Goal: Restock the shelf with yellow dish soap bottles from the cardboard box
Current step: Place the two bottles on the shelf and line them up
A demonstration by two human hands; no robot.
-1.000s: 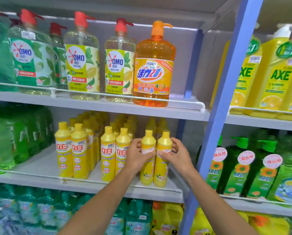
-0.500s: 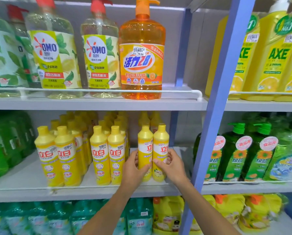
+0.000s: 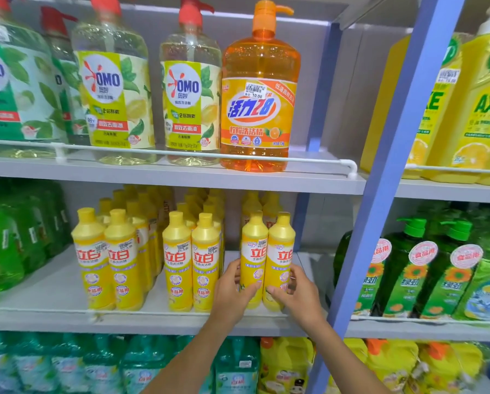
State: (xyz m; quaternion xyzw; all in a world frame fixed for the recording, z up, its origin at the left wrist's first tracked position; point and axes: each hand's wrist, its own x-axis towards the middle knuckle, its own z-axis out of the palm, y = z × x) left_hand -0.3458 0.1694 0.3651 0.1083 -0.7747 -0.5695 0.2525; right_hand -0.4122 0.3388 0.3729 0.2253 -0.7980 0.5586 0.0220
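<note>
Two yellow dish soap bottles stand upright side by side on the middle shelf (image 3: 53,297), at the right end of the yellow rows. My left hand (image 3: 232,294) wraps the lower part of the left bottle (image 3: 254,251). My right hand (image 3: 295,294) wraps the lower part of the right bottle (image 3: 280,251). Both bottles rest on the shelf board with labels facing me. Two more pairs of yellow bottles (image 3: 189,260) stand to the left, with rows behind them. The cardboard box is out of view.
A blue upright post (image 3: 391,180) rises just right of my right hand. Large OMO bottles and an orange pump bottle (image 3: 259,89) fill the upper shelf. Green bottles (image 3: 417,268) stand right of the post, more green ones far left. A thin white rail runs along each shelf front.
Both hands slid from the bottle necks down to the lower bodies, and the two bottles turned so their labels face front. The camera moved closer and shifted right.
</note>
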